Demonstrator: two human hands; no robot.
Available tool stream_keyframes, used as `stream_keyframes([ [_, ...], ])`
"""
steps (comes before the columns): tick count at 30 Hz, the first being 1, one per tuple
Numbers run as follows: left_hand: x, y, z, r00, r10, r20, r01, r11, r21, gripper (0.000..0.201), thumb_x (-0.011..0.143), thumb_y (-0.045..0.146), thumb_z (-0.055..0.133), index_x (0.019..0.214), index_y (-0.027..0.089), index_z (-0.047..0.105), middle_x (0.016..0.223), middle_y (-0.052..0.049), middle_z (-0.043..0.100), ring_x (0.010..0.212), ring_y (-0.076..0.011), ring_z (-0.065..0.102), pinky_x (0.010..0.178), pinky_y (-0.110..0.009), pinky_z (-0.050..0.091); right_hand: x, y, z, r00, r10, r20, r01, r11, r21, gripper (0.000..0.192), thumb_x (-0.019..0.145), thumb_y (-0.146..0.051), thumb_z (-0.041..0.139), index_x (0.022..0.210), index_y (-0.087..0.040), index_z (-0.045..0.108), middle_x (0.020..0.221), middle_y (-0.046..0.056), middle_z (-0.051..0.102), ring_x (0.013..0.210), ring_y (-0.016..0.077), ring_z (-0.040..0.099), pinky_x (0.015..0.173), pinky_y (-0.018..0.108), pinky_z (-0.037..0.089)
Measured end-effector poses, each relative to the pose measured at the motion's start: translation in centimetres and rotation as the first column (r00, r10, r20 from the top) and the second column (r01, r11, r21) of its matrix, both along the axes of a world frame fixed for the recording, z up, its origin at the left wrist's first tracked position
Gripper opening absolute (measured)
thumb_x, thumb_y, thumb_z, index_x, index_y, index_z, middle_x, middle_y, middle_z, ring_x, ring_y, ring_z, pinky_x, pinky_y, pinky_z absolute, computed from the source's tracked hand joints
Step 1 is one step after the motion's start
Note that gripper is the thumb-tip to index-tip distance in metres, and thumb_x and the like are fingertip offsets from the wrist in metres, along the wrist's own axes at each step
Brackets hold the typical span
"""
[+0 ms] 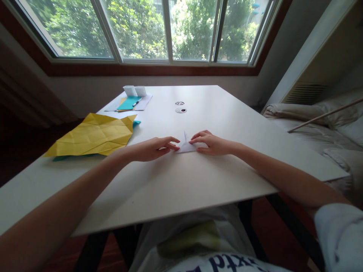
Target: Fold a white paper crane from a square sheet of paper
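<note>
At the centre of the frame, a small, white, folded paper piece [185,147] is lying on the smooth, white tabletop [159,192], between the 2 bare hands. Its long lower edge is running across the frame, from left to right, while a narrow tip is pointing to the top of the frame, roughly midway between the hands.

The left hand [159,148] is coming in from the left side; its fingers are stretching loosely, the thumb is standing apart, and the fingertips are meeting the left corner of the paper piece. No pinch is showing there. The right hand [211,144] is the nearer: it is covering the right part, and its fingers are resting beside the base of the tip. Its thumb is lying lower, near the long edge; whether these digits are pinching a fold or only pressing it down, I cannot tell.

At the left of the frame, a large, creased, yellow paper sheet [98,132] is lying over a teal paper sheet [136,124], well apart from the paper piece. Toward the upper left, 2 small, white, box-like containers [135,91] are standing behind a flat, teal paper square [127,103].
</note>
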State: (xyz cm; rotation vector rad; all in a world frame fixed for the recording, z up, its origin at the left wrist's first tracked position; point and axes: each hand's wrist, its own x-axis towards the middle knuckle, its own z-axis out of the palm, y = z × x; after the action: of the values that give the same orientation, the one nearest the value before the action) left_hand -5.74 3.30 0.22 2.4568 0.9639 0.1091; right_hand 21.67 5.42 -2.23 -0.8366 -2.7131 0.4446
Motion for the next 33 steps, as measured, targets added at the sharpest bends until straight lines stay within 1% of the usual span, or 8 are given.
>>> stream_keyframes([
  [5, -0.1, -0.1, 0.1, 1.0, -0.026, 0.001, 0.026, 0.999, 0.024, 0.04, 0.09, 0.027, 0.036, 0.131, 0.025, 0.037, 0.12, -0.002, 0.06, 0.104, -0.0143, 0.057, 0.087, -0.026, 0.044, 0.2, 0.1, 0.4, 0.994, 0.073, -0.082, -0.073, 0.997, 0.001, 0.034, 0.077, -0.018, 0.058, 0.111, -0.021, 0.057, 0.111, 0.008, 0.059, 0.107, 0.0222, 0.049, 0.093, 0.041, 0.039],
  [10, 0.2, -0.4, 0.4, 0.997, -0.071, -0.009, 0.071, 0.996, 0.056, 0.036, 0.089, 0.023, 0.039, 0.121, 0.027, 0.054, 0.124, 0.0, 0.058, 0.11, -0.0154, 0.055, 0.093, -0.027, 0.042, 0.1, -0.1, 0.8, 0.971, 0.202, -0.128, -0.215, 0.972, -0.096, 0.023, 0.081, -0.012, 0.051, 0.1, -0.02, 0.063, 0.106, 0.007, 0.06, 0.096, 0.0159, 0.056, 0.087, 0.032, 0.044],
  [14, 0.5, -0.6, 0.4, 0.989, -0.145, -0.031, 0.147, 0.985, 0.088, 0.038, 0.088, 0.017, 0.039, 0.116, 0.031, 0.06, 0.129, 0.002, 0.054, 0.118, -0.0156, 0.05, 0.098, -0.028, 0.039, 0.0, -0.3, 1.0, 0.964, 0.23, -0.13, -0.246, 0.962, -0.12, 0.024, 0.082, -0.011, 0.05, 0.096, -0.019, 0.067, 0.106, 0.008, 0.061, 0.094, 0.0145, 0.058, 0.086, 0.029, 0.045],
  [18, 0.7, -0.9, 0.2, 0.987, -0.144, -0.064, 0.153, 0.974, 0.167, 0.039, 0.088, 0.016, 0.04, 0.115, 0.033, 0.06, 0.128, 0.003, 0.055, 0.115, -0.0164, 0.052, 0.097, -0.029, 0.039, 0.0, -0.5, 1.2, 0.97, 0.218, -0.104, -0.229, 0.967, -0.109, 0.025, 0.08, -0.009, 0.051, 0.096, -0.018, 0.068, 0.108, 0.009, 0.061, 0.093, 0.0148, 0.058, 0.084, 0.029, 0.045],
  [21, 1.1, -1.3, 0.2, 0.99, -0.114, -0.078, 0.128, 0.968, 0.217, 0.036, 0.087, 0.016, 0.04, 0.111, 0.031, 0.063, 0.124, 0.001, 0.058, 0.109, -0.0168, 0.056, 0.093, -0.028, 0.042, -0.2, -0.8, 1.3, 0.972, 0.216, -0.091, -0.223, 0.972, -0.069, 0.022, 0.081, -0.013, 0.051, 0.094, -0.018, 0.068, 0.105, 0.009, 0.062, 0.092, 0.0149, 0.058, 0.084, 0.029, 0.045],
  [26, 1.7, -1.6, 0.1, 0.994, -0.101, -0.035, 0.107, 0.951, 0.289, 0.026, 0.087, 0.017, 0.041, 0.097, 0.022, 0.064, 0.102, -0.005, 0.064, 0.092, -0.0166, 0.059, 0.083, -0.027, 0.044, -0.7, -1.1, 1.2, 0.99, 0.133, -0.047, -0.131, 0.99, 0.045, 0.017, 0.085, -0.023, 0.051, 0.093, -0.018, 0.065, 0.092, 0.008, 0.064, 0.084, 0.0162, 0.059, 0.079, 0.03, 0.044],
  [29, 2.2, -1.6, -0.5, 0.999, -0.052, -0.001, 0.049, 0.941, 0.335, 0.018, 0.086, 0.019, 0.042, 0.093, 0.019, 0.059, 0.091, -0.006, 0.062, 0.084, -0.0172, 0.057, 0.075, -0.027, 0.045, -0.9, -1.1, 1.1, 0.998, 0.054, -0.035, -0.049, 0.991, 0.123, 0.017, 0.082, -0.027, 0.055, 0.096, -0.018, 0.061, 0.091, 0.007, 0.065, 0.085, 0.018, 0.058, 0.078, 0.031, 0.043],
  [33, 3.1, -1.8, -1.4, 0.997, 0.053, 0.052, -0.069, 0.925, 0.373, 0.014, 0.085, 0.024, 0.044, 0.096, 0.019, 0.053, 0.092, -0.005, 0.059, 0.081, -0.0176, 0.056, 0.07, -0.028, 0.045, -1.1, -1.4, 0.9, 0.996, -0.044, -0.071, 0.055, 0.987, 0.154, 0.03, 0.078, -0.033, 0.059, 0.105, -0.019, 0.055, 0.101, 0.007, 0.064, 0.091, 0.0196, 0.058, 0.078, 0.031, 0.043],
])
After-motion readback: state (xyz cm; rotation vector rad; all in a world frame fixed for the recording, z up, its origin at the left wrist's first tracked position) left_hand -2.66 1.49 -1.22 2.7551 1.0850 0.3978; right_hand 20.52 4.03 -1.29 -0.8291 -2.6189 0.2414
